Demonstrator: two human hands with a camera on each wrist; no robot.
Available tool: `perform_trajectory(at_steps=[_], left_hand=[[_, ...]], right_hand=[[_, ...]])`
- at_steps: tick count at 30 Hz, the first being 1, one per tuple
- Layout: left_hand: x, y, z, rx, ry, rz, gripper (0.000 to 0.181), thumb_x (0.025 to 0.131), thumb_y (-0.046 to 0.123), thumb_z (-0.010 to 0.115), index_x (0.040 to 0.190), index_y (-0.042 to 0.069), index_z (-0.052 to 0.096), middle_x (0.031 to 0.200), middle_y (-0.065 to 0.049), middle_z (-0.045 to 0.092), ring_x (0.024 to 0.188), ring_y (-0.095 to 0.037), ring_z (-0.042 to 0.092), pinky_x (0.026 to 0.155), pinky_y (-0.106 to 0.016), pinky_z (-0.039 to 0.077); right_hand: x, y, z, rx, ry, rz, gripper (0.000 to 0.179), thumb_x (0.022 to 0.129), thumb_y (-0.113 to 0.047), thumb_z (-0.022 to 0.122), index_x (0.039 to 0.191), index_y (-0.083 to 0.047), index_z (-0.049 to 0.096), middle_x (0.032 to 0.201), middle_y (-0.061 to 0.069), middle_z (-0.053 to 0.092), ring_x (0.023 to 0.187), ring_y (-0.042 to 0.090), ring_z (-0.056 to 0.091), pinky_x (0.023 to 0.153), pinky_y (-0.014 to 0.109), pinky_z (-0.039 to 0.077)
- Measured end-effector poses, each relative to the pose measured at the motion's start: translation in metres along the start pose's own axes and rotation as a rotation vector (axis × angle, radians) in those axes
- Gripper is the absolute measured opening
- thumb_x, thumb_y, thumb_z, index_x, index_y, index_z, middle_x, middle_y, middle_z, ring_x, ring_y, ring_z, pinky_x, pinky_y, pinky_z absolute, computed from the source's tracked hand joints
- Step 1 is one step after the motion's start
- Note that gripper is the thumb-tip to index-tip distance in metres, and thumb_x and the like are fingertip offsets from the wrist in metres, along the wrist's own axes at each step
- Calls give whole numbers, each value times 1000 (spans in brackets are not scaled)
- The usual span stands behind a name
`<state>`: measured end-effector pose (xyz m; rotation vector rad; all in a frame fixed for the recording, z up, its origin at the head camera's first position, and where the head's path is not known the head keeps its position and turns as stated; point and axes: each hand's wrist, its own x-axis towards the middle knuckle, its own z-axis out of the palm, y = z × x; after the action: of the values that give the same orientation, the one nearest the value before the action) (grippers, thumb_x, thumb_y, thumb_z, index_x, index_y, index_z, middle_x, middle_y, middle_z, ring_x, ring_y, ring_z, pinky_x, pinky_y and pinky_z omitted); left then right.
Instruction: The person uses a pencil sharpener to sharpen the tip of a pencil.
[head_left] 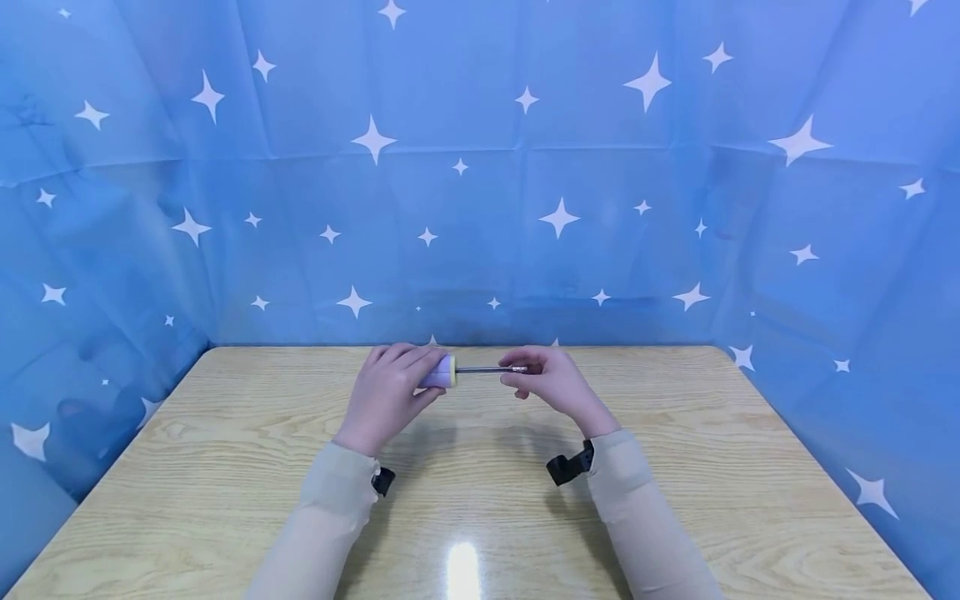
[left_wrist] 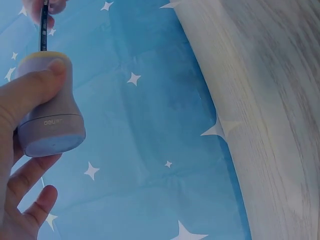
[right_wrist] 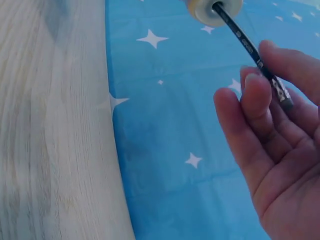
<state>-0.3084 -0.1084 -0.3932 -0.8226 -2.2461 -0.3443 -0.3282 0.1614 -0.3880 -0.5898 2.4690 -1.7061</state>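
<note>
My left hand (head_left: 387, 393) grips a small lilac pencil sharpener (left_wrist: 52, 120) with a pale yellow rim, held sideways above the far part of the table. In the left wrist view the thumb lies along its side, while two lower fingers stand off it. A dark pencil (right_wrist: 242, 40) sticks out of the sharpener's hole towards the right; its tip is hidden inside. Near the pencil's silvery patterned end, my right hand (head_left: 553, 385) pinches it between thumb and fingers. Dark printing runs along the barrel, too blurred to read.
Below both hands is a light wood-grain table (head_left: 480, 475), its rounded far edge just behind them. A blue curtain (head_left: 465, 200) with white stars surrounds the back and sides. Each wrist carries a black camera mount (head_left: 570, 467).
</note>
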Motion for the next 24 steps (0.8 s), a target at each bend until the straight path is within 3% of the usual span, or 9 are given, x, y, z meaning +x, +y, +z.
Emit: perform_trajectory(at_steps=[6,12,17,24], left_hand=[[-1,-1,2,-1,1,2,53,74,28,86,122,14,69,116,-1,69,103,-21,61,87,-39,44],[-1,-1,1,2,23,12,52,72,24,87,120,13,70,116,-2,69,103,-21,61,88,-39,45],[0,2,-1,12,64,35,51,70,23,88,118,13,72,114,-2,70,101,-22,62,87,-39,45],[0,4,0,24,64,37,51,71,21,88,118,12,71,115,-2,70,103,-23,62,88,-39,46]], right_hand=[[0,2,1,-23,6,-62,22,90,-9,69,107,4,69,77,9,68,62,22,63,62,37,55],[-1,6,4,-77,-17,-162,13,94,-14,65,97,-4,73,63,7,62,56,23,61,59,36,54],[-1,6,5,-61,-47,-140,19,98,-19,59,93,-6,72,62,9,61,54,27,60,58,42,54],[1,5,8,-2,-87,-87,33,102,-26,51,85,-2,65,58,13,55,47,25,56,58,46,56]])
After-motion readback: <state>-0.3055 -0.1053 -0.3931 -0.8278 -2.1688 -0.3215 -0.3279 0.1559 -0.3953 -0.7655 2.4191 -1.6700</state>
